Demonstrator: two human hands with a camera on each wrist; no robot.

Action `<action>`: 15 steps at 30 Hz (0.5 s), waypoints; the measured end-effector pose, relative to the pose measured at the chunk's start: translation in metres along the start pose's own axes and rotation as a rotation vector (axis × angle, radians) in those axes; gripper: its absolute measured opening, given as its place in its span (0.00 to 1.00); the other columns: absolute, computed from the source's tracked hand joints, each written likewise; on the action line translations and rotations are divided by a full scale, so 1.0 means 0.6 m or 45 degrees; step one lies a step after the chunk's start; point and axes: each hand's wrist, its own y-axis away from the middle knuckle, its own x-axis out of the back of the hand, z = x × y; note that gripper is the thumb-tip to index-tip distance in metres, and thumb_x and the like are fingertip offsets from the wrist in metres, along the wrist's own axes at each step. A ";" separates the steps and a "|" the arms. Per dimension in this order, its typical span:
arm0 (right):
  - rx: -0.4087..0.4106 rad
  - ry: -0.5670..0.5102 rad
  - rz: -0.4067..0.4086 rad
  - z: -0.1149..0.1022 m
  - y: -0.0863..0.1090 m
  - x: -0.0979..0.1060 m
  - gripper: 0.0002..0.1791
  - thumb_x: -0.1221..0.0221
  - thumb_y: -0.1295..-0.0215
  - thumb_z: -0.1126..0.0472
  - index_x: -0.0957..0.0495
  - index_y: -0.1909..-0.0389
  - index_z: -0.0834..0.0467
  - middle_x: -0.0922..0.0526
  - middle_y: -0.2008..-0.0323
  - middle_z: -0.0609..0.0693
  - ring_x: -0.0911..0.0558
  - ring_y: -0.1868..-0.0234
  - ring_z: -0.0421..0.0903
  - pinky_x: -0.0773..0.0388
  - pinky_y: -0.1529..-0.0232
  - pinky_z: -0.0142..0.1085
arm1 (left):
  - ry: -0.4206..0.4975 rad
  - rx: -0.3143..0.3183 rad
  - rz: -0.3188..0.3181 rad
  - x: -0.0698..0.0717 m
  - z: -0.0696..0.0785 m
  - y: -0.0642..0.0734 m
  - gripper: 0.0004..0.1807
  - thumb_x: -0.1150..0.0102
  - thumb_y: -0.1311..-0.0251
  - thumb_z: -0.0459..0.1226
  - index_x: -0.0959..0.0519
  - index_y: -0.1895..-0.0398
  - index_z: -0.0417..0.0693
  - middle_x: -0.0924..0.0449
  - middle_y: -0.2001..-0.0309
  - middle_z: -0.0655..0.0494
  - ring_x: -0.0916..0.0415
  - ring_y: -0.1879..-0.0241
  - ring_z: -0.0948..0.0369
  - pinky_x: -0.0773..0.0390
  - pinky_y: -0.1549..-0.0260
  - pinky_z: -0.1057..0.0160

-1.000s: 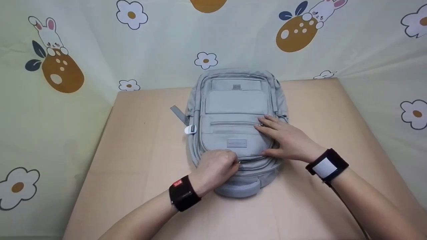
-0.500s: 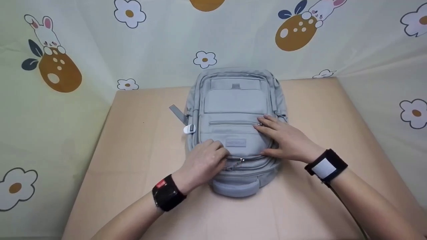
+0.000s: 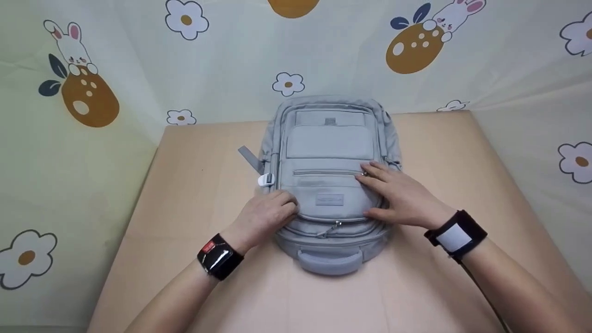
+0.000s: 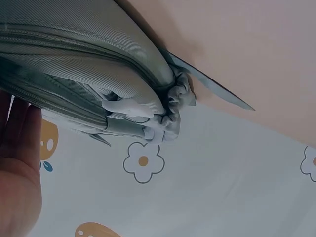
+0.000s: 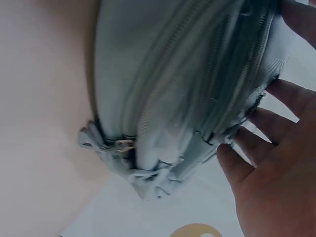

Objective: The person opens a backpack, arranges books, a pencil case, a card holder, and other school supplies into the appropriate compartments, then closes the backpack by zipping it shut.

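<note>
A grey backpack [image 3: 330, 143] lies front up on the table, its padded handle [image 3: 330, 263] toward me. My left hand [image 3: 263, 215] is at the lower left edge of the front pocket, fingers curled at its zipper; the pull there is hidden beneath them. In the left wrist view, the left fingers [image 4: 27, 131] reach the bag's front face. My right hand [image 3: 404, 196] rests with spread fingers on the right side of the front. Another zipper slider [image 3: 338, 224] shows at the bottom middle. Near it the zipper is parted, with dark green lining [image 5: 217, 74] in the right wrist view.
A grey strap end [image 3: 249, 158] and a white buckle [image 3: 266, 180] stick out on the bag's left. The wooden table [image 3: 199, 185] is backed by a printed cloth [image 3: 231, 60]. A cable [image 3: 483, 296] runs from the right wristband.
My left hand has moved left and slightly up, from the pocket's bottom middle to its lower left edge, uncovering a slider. The right hand has stayed in place on the bag.
</note>
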 end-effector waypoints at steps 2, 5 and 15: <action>0.113 0.022 0.129 -0.017 -0.006 0.003 0.38 0.31 0.37 0.46 0.27 0.31 0.60 0.31 0.28 0.60 0.35 0.27 0.61 0.41 0.29 0.58 | -0.011 0.023 -0.014 0.000 0.002 0.001 0.04 0.34 0.38 0.32 0.19 0.67 0.51 0.21 0.62 0.59 0.24 0.61 0.59 0.21 0.65 0.65; 0.375 0.046 0.327 -0.054 -0.024 -0.002 0.24 0.30 0.38 0.58 0.18 0.43 0.62 0.17 0.42 0.57 0.20 0.40 0.56 0.28 0.37 0.53 | -0.021 0.059 -0.038 0.002 0.003 0.002 0.05 0.34 0.37 0.33 0.19 0.67 0.53 0.24 0.64 0.59 0.26 0.64 0.59 0.23 0.70 0.65; 0.556 0.517 -0.025 -0.145 -0.052 -0.063 0.03 0.35 0.38 0.66 0.18 0.67 0.54 0.27 0.65 0.47 0.27 0.64 0.46 0.25 0.66 0.37 | -0.011 0.099 -0.069 0.001 0.004 0.003 0.04 0.35 0.36 0.33 0.19 0.65 0.53 0.25 0.66 0.58 0.27 0.66 0.58 0.24 0.72 0.63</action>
